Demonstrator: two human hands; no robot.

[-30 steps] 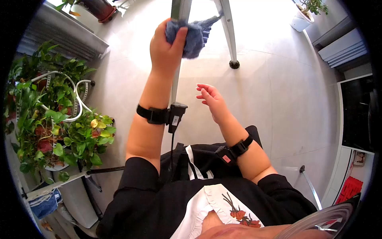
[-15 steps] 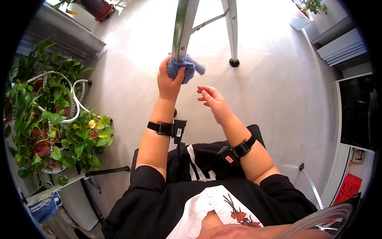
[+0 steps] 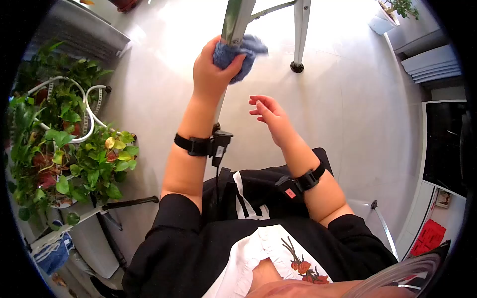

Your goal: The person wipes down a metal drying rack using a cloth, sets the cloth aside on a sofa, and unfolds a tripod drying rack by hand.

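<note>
A blue fluffy cloth (image 3: 241,58) is wrapped round a metal leg (image 3: 235,22) at the top centre. My left hand (image 3: 213,69) grips the cloth against that leg, thumb on the near side. The leg's lower part runs down behind my left hand and wrist. My right hand (image 3: 268,115) hangs in the air to the right and below, fingers apart and slightly curled, holding nothing. A second metal leg (image 3: 301,35) with a black foot stands to the right, joined to the first by a crossbar.
Leafy potted plants (image 3: 74,149) and a white curved metal frame (image 3: 89,116) stand at the left. A potted plant (image 3: 383,21) is at the upper right. A black screen (image 3: 444,146) and a white cabinet (image 3: 421,208) line the right side.
My left hand and the cloth went down the metal leg, then back up part of the way. My right hand has shifted only slightly.
</note>
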